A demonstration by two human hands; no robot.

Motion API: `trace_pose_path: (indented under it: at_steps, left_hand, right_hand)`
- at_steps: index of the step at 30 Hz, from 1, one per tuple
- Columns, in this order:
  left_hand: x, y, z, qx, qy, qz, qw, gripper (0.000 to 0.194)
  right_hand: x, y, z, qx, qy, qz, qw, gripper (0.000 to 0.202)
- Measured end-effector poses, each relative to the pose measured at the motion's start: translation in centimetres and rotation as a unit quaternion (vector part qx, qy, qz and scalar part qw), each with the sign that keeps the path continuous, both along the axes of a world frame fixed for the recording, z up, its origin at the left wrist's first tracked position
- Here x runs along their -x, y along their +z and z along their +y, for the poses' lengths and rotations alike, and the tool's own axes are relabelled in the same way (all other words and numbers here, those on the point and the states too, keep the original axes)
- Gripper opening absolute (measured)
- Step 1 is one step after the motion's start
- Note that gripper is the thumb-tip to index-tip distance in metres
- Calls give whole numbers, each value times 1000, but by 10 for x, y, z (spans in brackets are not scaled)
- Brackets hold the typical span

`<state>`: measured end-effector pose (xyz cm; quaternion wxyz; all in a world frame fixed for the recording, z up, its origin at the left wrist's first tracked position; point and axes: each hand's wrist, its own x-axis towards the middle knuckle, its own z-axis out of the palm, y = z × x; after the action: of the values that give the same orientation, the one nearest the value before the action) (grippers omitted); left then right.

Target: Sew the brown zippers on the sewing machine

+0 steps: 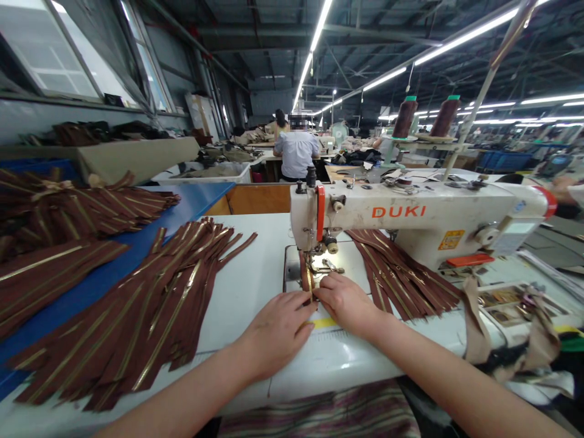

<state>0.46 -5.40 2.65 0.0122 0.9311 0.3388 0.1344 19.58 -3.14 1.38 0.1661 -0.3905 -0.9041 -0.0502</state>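
A brown zipper (308,281) with gold teeth lies under the presser foot of a white sewing machine (347,210) marked DUKI. My left hand (278,328) presses its fingertips on the near end of this zipper from the left. From the right, my right hand (344,301) pinches the zipper's edge close to the needle, its fingers curled. A large pile of brown zippers (164,292) lies on the table left of my hands. More brown zippers (406,283) fan out under the machine's arm at the right.
On a blue surface (201,204) at the left lie more bundled zippers (77,210). A parts tray (511,307) and tan cloth strips (477,322) sit at the right. Two brown thread cones (404,118) stand behind the machine. Ahead, a person (297,149) sits facing away.
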Motion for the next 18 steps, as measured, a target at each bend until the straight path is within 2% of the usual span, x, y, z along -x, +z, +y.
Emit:
trace_pose_path:
  at_steps: [8, 12, 18]
  left_hand:
    - [1, 5, -6, 6, 7, -11, 1000, 28]
    - [6, 2, -7, 18, -10, -28, 999, 30]
    - [13, -5, -6, 37, 15, -16, 999, 36]
  right_hand:
    - [-2, 0, -19, 31, -5, 20, 999, 16]
    - [-3, 0, -24, 30, 7, 39, 999, 18]
    - [-6, -1, -28, 30, 34, 39, 998, 15]
